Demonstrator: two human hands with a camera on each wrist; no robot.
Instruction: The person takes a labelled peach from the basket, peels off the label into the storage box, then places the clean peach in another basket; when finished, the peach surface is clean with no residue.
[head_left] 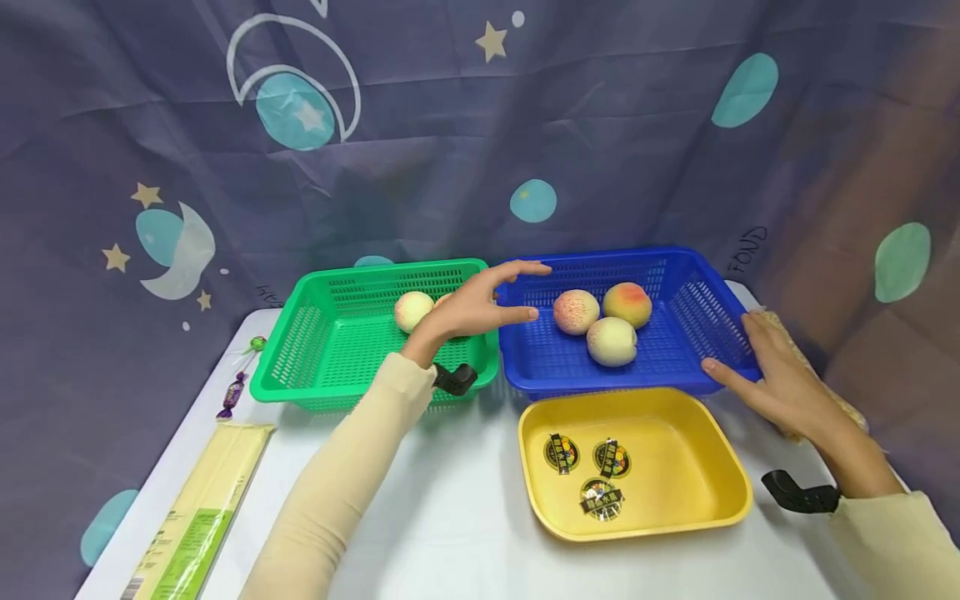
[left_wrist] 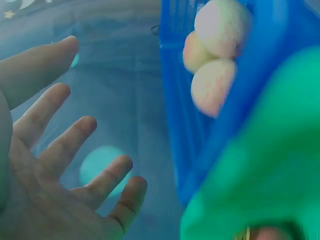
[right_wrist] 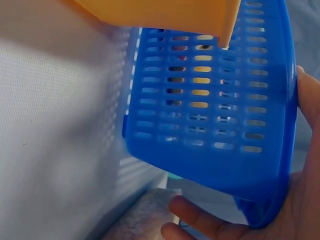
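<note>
My left hand (head_left: 480, 304) hovers with spread fingers over the adjoining rims of the green basket (head_left: 292, 393) and the blue basket (head_left: 705, 308), holding nothing. In the left wrist view its fingers are apart and bare. Three peaches (head_left: 612, 342) lie together in the blue basket. Within the green one, a pale peach (head_left: 414, 311) shows beside another partly hidden by my left forearm. My right hand (head_left: 787, 387) grips the near right corner of the blue basket, thumb over the rim and fingers outside, as the right wrist view shows.
A yellow tray (head_left: 675, 467) with three round black stickers stands before the blue basket. On the left lie a purple wrapped candy (head_left: 232, 396), a green-wrapped lollipop (head_left: 257, 343) and a long yellow-green packet (head_left: 202, 508). Behind my right hand is a bag (right_wrist: 145, 215). Patterned cloth hangs behind.
</note>
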